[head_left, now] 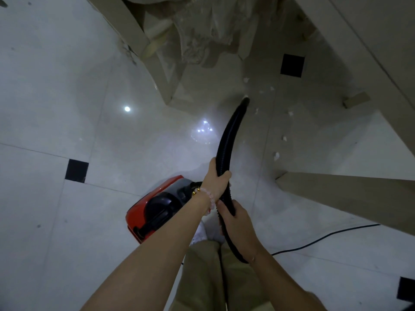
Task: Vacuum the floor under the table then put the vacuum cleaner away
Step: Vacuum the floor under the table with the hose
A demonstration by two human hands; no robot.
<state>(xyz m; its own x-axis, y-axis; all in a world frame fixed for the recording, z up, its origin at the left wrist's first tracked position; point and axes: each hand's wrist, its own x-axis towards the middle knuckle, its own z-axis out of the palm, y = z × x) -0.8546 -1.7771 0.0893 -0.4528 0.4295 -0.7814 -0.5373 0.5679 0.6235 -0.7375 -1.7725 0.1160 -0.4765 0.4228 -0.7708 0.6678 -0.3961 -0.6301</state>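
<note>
I have both hands wrapped around the black ribbed vacuum hose point(228, 140): left grip point(216, 178) ahead, right grip point(235, 223) behind. Beyond them, white paper scraps point(276, 156) remain under the pale desk point(350, 41); vacuuming unfinished, red canister vacuum cleaner point(155, 207) left of my grips.

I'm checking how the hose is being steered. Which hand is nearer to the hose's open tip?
Left. The left hand grips the black hose higher up, closer to the hose tip. The right hand holds it lower down, nearer the person's body.
</note>
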